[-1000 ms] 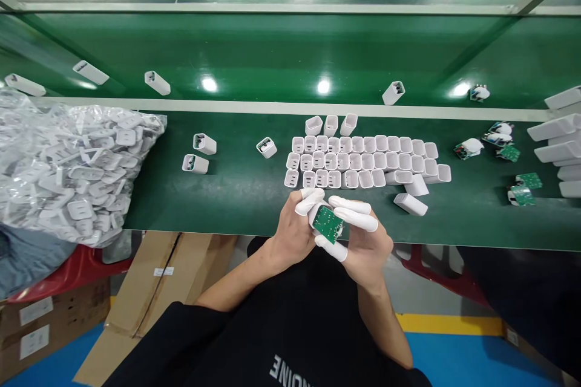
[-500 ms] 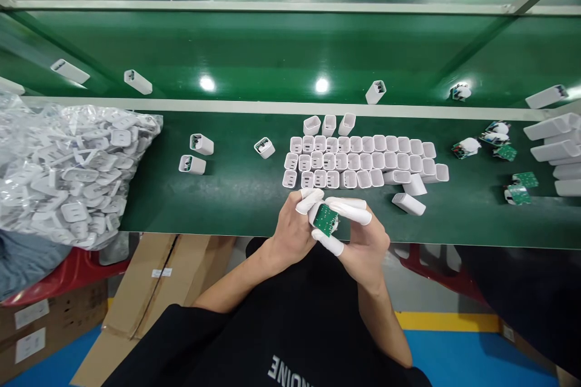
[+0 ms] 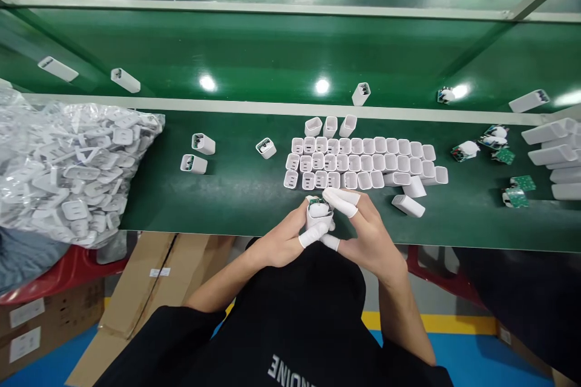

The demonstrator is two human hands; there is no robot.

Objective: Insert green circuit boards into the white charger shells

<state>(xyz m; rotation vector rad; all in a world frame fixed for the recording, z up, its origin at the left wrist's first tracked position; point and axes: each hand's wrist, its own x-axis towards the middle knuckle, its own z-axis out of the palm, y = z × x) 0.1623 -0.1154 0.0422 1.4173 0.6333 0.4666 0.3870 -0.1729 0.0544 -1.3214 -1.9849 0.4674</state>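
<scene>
"Grip first: what holds what?"

"The left hand (image 3: 290,239) is closed around a small, white, open-mouthed plastic housing (image 3: 319,219), thumb across its near side. The right hand (image 3: 370,236), its fingertips capped in white finger cots (image 3: 333,242), bends in at the other side; I can't tell whether it pinches or merely rests."

"Where is that housing?"

"Just on the near side of the long rows of white plastic housings (image 3: 367,163), apart from them. A green circuit board (image 3: 313,199) with a rounded white component (image 3: 318,210) shows at its mouth."

"How would it handle?"

"Light and stiff, I'd judge, its smooth walls slightly slippery, the board fragile. Hold the walls, and touch the board only by its edges."

"And the surface?"

"A smooth, dark green tabletop (image 3: 236,205) carries the rows. Well left of them lies a clear plastic bag of white parts (image 3: 86,175); to their right, loose green circuit boards (image 3: 516,197)."

"The room?"

"Behind the rows, a glossy green panel (image 3: 263,54); below and left of them, brown cardboard boxes (image 3: 145,290)."
</scene>
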